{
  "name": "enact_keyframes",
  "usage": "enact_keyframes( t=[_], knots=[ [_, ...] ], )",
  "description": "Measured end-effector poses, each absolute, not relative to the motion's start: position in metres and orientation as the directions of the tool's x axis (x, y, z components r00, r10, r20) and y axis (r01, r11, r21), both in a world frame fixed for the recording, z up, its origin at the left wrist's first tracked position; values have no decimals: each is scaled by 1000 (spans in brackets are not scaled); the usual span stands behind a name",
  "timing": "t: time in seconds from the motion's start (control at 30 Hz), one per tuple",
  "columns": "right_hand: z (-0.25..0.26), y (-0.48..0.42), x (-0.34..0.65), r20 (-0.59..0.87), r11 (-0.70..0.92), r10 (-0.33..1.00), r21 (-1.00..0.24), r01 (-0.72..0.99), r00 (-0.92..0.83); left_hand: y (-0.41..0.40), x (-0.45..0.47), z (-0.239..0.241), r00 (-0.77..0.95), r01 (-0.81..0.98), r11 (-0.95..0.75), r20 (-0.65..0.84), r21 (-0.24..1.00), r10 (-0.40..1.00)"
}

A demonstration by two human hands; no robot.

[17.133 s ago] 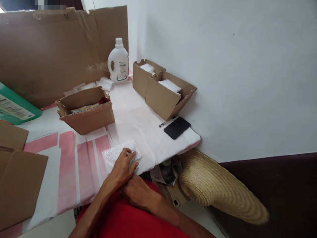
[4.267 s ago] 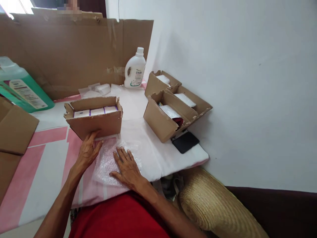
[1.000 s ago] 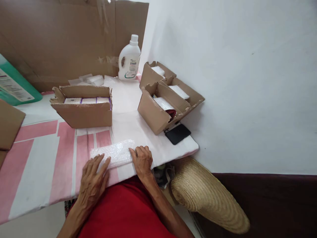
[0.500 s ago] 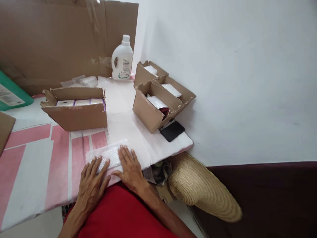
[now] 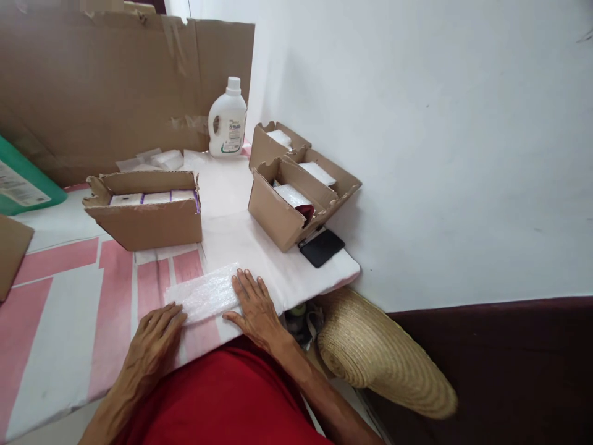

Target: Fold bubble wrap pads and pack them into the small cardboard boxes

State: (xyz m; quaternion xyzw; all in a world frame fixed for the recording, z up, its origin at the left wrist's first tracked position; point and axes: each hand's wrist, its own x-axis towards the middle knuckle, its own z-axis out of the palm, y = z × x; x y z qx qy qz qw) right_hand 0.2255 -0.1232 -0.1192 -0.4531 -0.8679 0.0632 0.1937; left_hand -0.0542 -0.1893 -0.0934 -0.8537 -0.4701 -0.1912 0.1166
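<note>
A flat, clear bubble wrap bag (image 5: 204,293) lies on the table near its front edge. My left hand (image 5: 156,334) rests at the bag's lower left corner, fingers stretched out and close together, the tips touching it. At the other end, my right hand (image 5: 254,306) lies flat with its fingertips on the bag's right edge and its thumb apart. Neither hand grips anything. Whether something is inside the bag, I cannot tell.
Behind the bag stands a cardboard box (image 5: 148,225) of white and purple packs. Cardboard bins (image 5: 275,213) with bubble wrap pieces stand at the right, beside a black phone (image 5: 322,247). A white jug (image 5: 228,127), a green bottle (image 5: 28,185) and a straw hat (image 5: 380,355) are around.
My left hand has slid left and down, off the middle of the bag to its corner. My right hand has shifted slightly right, so more of the bag shows. The view has tilted slightly.
</note>
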Motion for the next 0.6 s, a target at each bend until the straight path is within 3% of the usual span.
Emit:
enact_keyframes(
  t=[0.17,0.3,0.37,0.47,0.6],
  knots=[
    [-103,-141,197,416,718,679,-208,664,-604,-186,-44,-86,496,843,-535,465,-55,733],
    [-108,-153,179,429,737,668,-262,623,-609,-189,-20,-69,452,846,-531,456,53,766],
    [-113,-155,184,450,723,687,-346,598,-570,-192,-12,-60,452,819,-553,424,151,785],
    [-115,-157,201,470,677,732,-578,456,-493,-197,-15,-56,474,784,-571,359,244,804],
    [-108,-161,218,385,495,840,-833,247,-382,-200,-34,-68,485,747,-571,307,342,819]
  ],
)
